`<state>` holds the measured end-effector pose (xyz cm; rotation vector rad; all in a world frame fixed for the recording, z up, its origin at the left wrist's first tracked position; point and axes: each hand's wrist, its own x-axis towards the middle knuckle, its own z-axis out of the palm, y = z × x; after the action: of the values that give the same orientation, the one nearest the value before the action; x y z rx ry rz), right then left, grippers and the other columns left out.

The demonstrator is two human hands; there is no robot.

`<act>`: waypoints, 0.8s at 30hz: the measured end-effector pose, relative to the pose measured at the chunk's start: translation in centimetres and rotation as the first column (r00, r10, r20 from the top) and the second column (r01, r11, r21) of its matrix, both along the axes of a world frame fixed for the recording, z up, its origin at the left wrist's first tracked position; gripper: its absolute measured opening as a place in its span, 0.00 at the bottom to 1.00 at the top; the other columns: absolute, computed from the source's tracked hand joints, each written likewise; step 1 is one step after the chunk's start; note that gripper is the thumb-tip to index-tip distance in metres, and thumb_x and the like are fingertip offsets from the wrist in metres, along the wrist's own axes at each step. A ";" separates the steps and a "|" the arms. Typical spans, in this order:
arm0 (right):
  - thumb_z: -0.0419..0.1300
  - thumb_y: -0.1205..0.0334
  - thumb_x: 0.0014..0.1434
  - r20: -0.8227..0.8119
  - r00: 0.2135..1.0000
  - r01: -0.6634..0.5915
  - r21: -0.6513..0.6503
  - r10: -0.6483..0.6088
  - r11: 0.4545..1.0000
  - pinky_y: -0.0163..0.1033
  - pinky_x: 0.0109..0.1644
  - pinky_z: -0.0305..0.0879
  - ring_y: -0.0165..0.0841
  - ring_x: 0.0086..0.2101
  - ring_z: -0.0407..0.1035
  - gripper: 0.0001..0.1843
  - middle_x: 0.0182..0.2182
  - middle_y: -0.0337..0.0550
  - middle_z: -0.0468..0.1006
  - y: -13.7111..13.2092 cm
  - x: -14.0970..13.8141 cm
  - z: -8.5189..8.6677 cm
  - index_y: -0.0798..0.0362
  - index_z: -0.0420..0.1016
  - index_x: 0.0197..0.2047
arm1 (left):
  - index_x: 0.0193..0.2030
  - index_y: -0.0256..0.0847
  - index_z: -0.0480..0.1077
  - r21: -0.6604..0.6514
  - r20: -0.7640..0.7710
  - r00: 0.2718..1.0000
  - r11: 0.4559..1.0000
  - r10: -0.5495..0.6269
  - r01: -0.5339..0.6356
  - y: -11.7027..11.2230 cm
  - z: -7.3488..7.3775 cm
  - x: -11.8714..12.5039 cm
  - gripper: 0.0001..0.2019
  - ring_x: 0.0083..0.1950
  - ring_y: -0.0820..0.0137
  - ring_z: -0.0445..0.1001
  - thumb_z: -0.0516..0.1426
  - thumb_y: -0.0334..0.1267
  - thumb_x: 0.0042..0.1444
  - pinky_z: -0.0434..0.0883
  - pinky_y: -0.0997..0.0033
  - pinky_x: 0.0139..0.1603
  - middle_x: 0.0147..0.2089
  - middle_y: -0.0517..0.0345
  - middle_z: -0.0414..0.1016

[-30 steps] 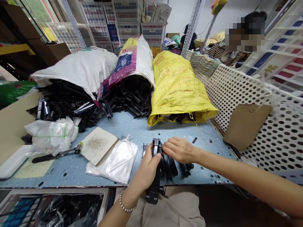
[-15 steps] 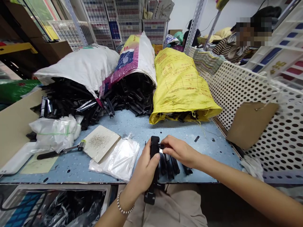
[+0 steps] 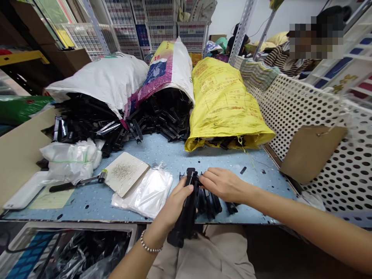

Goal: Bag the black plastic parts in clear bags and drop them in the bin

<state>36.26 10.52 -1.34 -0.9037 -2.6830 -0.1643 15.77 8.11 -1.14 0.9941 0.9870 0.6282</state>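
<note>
A long black plastic part (image 3: 186,217) is tilted over the table's front edge, its lower end above my lap. My left hand (image 3: 178,199) is closed around it, thumb across the near face. At its upper right side, my right hand (image 3: 221,183) has its fingers bent together; whatever they pinch there is hidden. Several similar black pieces (image 3: 209,205) lie on the table below my right hand. Left of my left hand are a stack of clear plastic bags (image 3: 154,190) and a pale square board (image 3: 125,174) with tiny specks, perhaps small screws, on it.
A white sack (image 3: 101,77), a printed sack (image 3: 174,69) and a yellow sack (image 3: 223,100) spill black parts at the back. A black-handled tool (image 3: 65,186) and bundled bags (image 3: 71,159) lie left. A perforated white basket (image 3: 314,108) stands right; a person sits beyond it.
The black part has turned and tilted in my left hand, its lower end swinging left. My right hand has stayed at its upper side. The view has shifted slightly.
</note>
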 end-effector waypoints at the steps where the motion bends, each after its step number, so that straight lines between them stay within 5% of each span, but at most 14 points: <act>1: 0.47 0.61 0.67 0.016 0.999 -0.033 0.025 0.032 0.999 0.39 0.32 0.59 0.34 0.28 0.62 0.14 0.26 0.44 0.70 0.2 0.2 0.2 0.53 0.70 0.35 | 0.62 0.45 0.60 -0.036 0.017 1.000 0.999 -0.009 0.010 0.0 0.2 0.0 0.25 0.25 0.71 0.70 0.50 0.48 0.59 0.70 0.72 0.24 0.32 0.60 0.72; 4: 0.48 0.58 0.66 -0.075 0.997 -0.025 -0.037 0.023 0.999 0.38 0.31 0.58 0.34 0.27 0.62 0.16 0.25 0.44 0.70 0.2 0.2 -0.1 0.53 0.71 0.32 | 0.63 0.45 0.59 0.008 0.011 1.000 1.000 0.003 -0.003 -0.4 -0.1 0.5 0.26 0.29 0.69 0.72 0.49 0.49 0.59 0.73 0.69 0.29 0.36 0.59 0.73; 6: 0.49 0.54 0.65 -0.260 0.960 0.034 -0.252 -0.101 0.967 0.37 0.30 0.59 0.33 0.27 0.62 0.18 0.25 0.43 0.71 -0.3 -0.4 -0.9 0.54 0.73 0.31 | 0.65 0.44 0.56 0.164 -0.068 0.997 0.986 0.044 -0.033 -1.1 -1.0 0.9 0.27 0.42 0.62 0.74 0.48 0.49 0.60 0.74 0.63 0.42 0.47 0.53 0.74; 10: 0.42 0.42 0.64 -0.477 0.725 -0.040 -0.748 -0.496 0.662 0.33 0.20 0.57 0.28 0.19 0.58 0.29 0.18 0.34 0.66 -1.5 -1.8 -2.6 0.55 0.72 0.30 | 0.68 0.38 0.49 0.594 -0.329 0.914 0.805 0.238 0.004 -2.1 -2.6 1.3 0.32 0.65 0.51 0.59 0.50 0.46 0.60 0.58 0.51 0.63 0.66 0.42 0.58; 12: 0.36 0.43 0.66 -0.420 0.721 -0.100 -0.850 -0.551 0.517 0.32 0.17 0.55 0.26 0.16 0.54 0.31 0.16 0.31 0.62 -1.6 -2.0 -2.7 0.55 0.71 0.32 | 0.69 0.39 0.46 0.644 -0.380 0.892 0.762 0.244 0.066 -2.1 -2.8 1.1 0.33 0.67 0.52 0.55 0.50 0.45 0.61 0.55 0.49 0.65 0.69 0.41 0.53; 13: 0.36 0.45 0.67 -0.394 0.745 -0.094 -0.860 -0.537 0.502 0.32 0.18 0.56 0.26 0.16 0.56 0.30 0.17 0.32 0.64 -1.4 -1.8 -2.5 0.55 0.70 0.34 | 0.70 0.40 0.45 0.631 -0.371 0.903 0.772 0.217 0.074 -2.0 -2.9 0.9 0.32 0.68 0.54 0.54 0.49 0.45 0.61 0.54 0.50 0.66 0.69 0.43 0.52; 15: 0.43 0.47 0.66 -0.374 0.804 -0.018 -0.793 -0.463 0.609 0.34 0.25 0.63 0.29 0.23 0.64 0.23 0.24 0.38 0.70 -1.0 -1.3 -1.8 0.55 0.70 0.38 | 0.70 0.41 0.45 0.566 -0.305 0.940 0.823 0.154 0.049 -1.5 -2.8 0.5 0.30 0.70 0.58 0.50 0.47 0.45 0.63 0.51 0.54 0.68 0.70 0.48 0.50; 17: 0.49 0.50 0.65 -0.346 0.881 0.090 -0.548 -0.323 0.832 0.37 0.33 0.65 0.34 0.32 0.68 0.17 0.31 0.44 0.73 -0.7 -0.7 -1.2 0.54 0.70 0.40 | 0.69 0.42 0.47 0.489 -0.229 0.967 0.872 0.112 0.015 -1.0 -2.6 0.2 0.28 0.70 0.59 0.49 0.47 0.46 0.64 0.49 0.55 0.69 0.71 0.51 0.50; 19: 0.49 0.53 0.65 -0.267 0.945 0.108 -0.296 -0.190 0.949 0.39 0.36 0.64 0.36 0.34 0.67 0.15 0.31 0.47 0.72 -0.6 -0.5 -1.0 0.54 0.71 0.40 | 0.68 0.43 0.50 0.442 -0.183 0.979 0.897 0.089 0.001 -0.8 -2.4 0.3 0.27 0.69 0.58 0.52 0.47 0.46 0.64 0.51 0.55 0.69 0.69 0.53 0.54; 21: 0.47 0.54 0.66 -0.273 0.949 0.105 -0.205 -0.160 0.973 0.39 0.34 0.63 0.36 0.32 0.66 0.16 0.29 0.47 0.71 -0.7 -0.7 -1.4 0.55 0.71 0.39 | 0.67 0.43 0.51 0.457 -0.177 0.978 0.889 0.107 -0.015 -1.0 -2.4 0.6 0.27 0.68 0.57 0.54 0.47 0.46 0.63 0.53 0.55 0.68 0.68 0.52 0.56; 23: 0.45 0.51 0.67 -0.390 0.883 0.124 -0.341 -0.260 0.932 0.37 0.32 0.62 0.33 0.29 0.66 0.19 0.27 0.44 0.71 -0.8 -1.3 -2.1 0.54 0.70 0.37 | 0.68 0.42 0.48 0.528 -0.222 0.961 0.849 0.166 -0.025 -1.4 -2.6 1.0 0.28 0.69 0.57 0.51 0.47 0.45 0.63 0.51 0.54 0.68 0.69 0.50 0.53; 24: 0.43 0.49 0.67 -0.440 0.822 0.125 -0.481 -0.362 0.868 0.36 0.29 0.61 0.32 0.26 0.64 0.21 0.24 0.42 0.69 -0.9 -1.6 -2.5 0.54 0.70 0.36 | 0.69 0.42 0.46 0.565 -0.252 0.947 0.824 0.198 -0.022 -1.6 -2.8 1.2 0.29 0.70 0.57 0.50 0.48 0.45 0.63 0.49 0.54 0.69 0.70 0.49 0.51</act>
<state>34.68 9.63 -3.87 -1.2226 -2.1046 0.5752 16.97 6.52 -3.97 1.5975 1.1651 0.9127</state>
